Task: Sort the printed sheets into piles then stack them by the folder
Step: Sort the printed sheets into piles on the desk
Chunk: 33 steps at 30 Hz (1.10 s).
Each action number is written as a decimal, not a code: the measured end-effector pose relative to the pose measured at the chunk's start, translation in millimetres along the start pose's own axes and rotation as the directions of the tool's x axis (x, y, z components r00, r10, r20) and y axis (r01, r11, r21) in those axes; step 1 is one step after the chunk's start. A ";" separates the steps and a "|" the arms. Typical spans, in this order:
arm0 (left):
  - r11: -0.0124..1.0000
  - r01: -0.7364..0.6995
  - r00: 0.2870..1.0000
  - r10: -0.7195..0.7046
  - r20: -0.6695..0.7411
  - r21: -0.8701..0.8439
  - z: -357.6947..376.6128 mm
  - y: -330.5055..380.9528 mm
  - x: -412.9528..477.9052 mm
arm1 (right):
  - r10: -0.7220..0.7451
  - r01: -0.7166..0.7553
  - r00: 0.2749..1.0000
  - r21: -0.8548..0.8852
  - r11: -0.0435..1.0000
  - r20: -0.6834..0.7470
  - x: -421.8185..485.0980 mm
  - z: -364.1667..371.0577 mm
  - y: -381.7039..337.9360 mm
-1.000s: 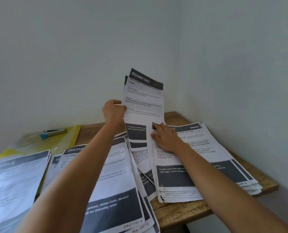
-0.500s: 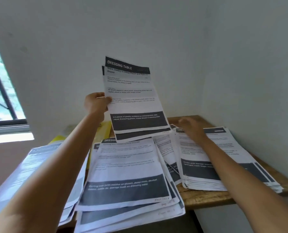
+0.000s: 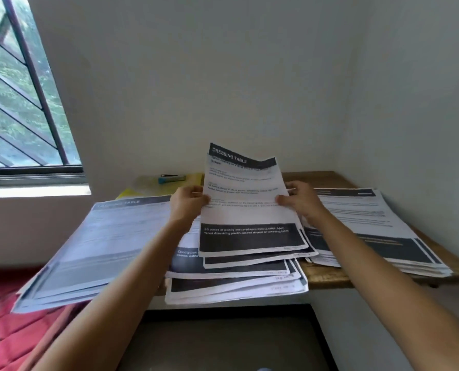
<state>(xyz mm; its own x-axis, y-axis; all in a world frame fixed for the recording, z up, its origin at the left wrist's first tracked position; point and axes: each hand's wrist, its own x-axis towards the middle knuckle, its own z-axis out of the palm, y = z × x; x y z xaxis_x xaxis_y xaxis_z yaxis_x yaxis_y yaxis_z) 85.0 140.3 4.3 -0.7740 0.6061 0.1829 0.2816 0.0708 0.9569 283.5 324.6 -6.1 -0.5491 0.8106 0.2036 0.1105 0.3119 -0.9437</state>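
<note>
since half a second ago the right hand (image 3: pixel 301 203) is coming off the right pile (image 3: pixel 370 223) and is now pinching the right edge of the held sheets (image 3: pixel 249 210), thumb on the front. the left hand (image 3: pixel 188 203) is gripping the opposite edge the same way. both are holding these "dressing table" sheets tilted up above the fanned middle pile (image 3: pixel 236 285), which is overhanging the table (image 3: pixel 330 279) edge. i am judging that the two-handed hold means the sheets are being squared or read before going onto a pile, so sorting is looking unfinished and stacking by the yellow folder (image 3: pixel 132 192) is not beginning yet. the folder is lying at the back left, mostly hiding behind the left pile (image 3: pixel 97 250), with a blue pen (image 3: pixel 170 178) on it. how many sheets are being held is hard to tell, and the small print is blurring out.
</note>
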 end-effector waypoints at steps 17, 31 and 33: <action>0.845 -0.299 0.954 0.278 0.114 0.443 9.6 -24.4 -18.8 | -0.172 0.120 0.967 -0.260 0.958 -0.189 -2.7 4.7 22.3; 0.786 -0.318 0.948 0.245 0.205 0.530 8.8 -16.2 -25.2 | -0.190 0.130 0.960 -0.277 0.952 -0.204 0.0 6.2 21.8; 0.789 -0.312 0.949 0.238 0.206 0.530 7.9 -17.8 -23.7 | -0.197 0.143 0.963 -0.272 0.952 -0.183 -1.3 7.0 20.6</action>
<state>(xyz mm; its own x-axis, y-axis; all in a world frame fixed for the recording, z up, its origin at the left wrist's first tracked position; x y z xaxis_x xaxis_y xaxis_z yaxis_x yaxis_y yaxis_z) 102.8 130.9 -18.8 -0.5511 0.7552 0.3550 0.7643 0.2860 0.5780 280.7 326.5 -27.7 -0.3995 0.8101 0.4292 0.2524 0.5473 -0.7980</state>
